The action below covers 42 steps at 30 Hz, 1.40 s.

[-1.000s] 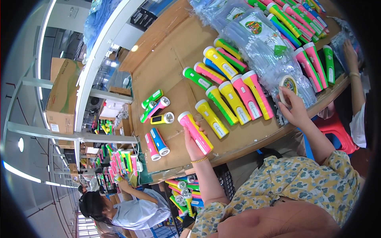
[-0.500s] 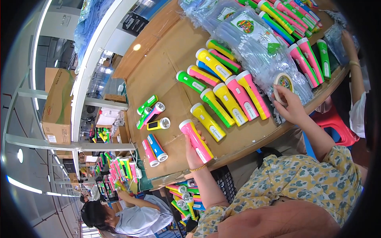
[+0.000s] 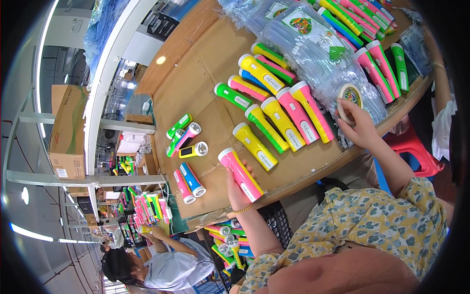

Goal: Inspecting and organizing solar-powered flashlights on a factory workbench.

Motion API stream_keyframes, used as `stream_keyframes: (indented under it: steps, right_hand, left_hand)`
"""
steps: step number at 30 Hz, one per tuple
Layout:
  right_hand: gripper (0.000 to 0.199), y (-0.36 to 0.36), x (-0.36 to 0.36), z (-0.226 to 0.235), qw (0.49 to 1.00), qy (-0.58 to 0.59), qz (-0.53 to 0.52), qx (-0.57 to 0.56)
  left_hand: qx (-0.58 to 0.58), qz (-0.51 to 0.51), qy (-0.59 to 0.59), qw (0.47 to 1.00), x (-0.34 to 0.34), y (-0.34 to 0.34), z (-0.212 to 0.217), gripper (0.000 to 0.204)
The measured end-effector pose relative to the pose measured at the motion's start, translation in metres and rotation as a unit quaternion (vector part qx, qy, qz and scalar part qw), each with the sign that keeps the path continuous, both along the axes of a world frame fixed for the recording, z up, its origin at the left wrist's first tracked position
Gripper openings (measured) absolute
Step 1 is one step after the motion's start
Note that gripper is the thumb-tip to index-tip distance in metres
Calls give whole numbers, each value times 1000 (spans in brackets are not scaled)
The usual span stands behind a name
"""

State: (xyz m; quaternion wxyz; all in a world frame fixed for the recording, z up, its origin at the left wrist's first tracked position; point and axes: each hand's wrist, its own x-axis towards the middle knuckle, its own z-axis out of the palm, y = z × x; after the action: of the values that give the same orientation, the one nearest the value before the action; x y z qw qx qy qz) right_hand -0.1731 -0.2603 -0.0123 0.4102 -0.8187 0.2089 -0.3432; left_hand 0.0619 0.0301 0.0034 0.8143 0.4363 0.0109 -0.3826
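Note:
My left hand [image 3: 237, 190] is closed around a pink and yellow flashlight [image 3: 240, 170], its wide white-rimmed head pointing away from me, over the table's near edge. At the right, my right hand [image 3: 361, 128] pinches the rim of a cream-coloured roll of tape [image 3: 342, 111] with a printed disc in its middle. The roll stands tilted against a stack of clear plastic bags [image 3: 313, 54]. Between my hands lie several flashlights in rows, among them a yellow one [image 3: 255, 147] nearest my left hand and a pink one [image 3: 298, 117].
Several small flashlights [image 3: 192, 179] lie at the table's left. More flashlights [image 3: 357, 19] are piled at the far right. Below the edge stands a crate of flashlights [image 3: 230, 245]. A co-worker [image 3: 171, 264] sits lower left; another person's arm [image 3: 442, 83] and a red stool [image 3: 416, 154] are at right.
The whole view has shifted slightly; both my hands keep their hold. At the far right, the other person's hand has drawn back from the plastic bag it was touching.

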Motion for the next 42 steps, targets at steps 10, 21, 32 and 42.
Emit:
stream_keyframes:
  steps: [10,21,32,42]
  right_hand:
    - [50,1,2,1,1000,1,0,-15]
    - [50,1,1,-3,1000,-22,7,8]
    - [54,-8,4,-23,999,-13,1,48]
    - [51,-8,4,-22,997,-22,13,67]
  left_hand:
    - [8,32,-31,999,18,22,-32,47]
    - [-37,-9,31,999,26,24,-52,49]
    - [33,40,16,999,23,20,-46,48]
    - [13,6,24,1000,25,20,-47,45]
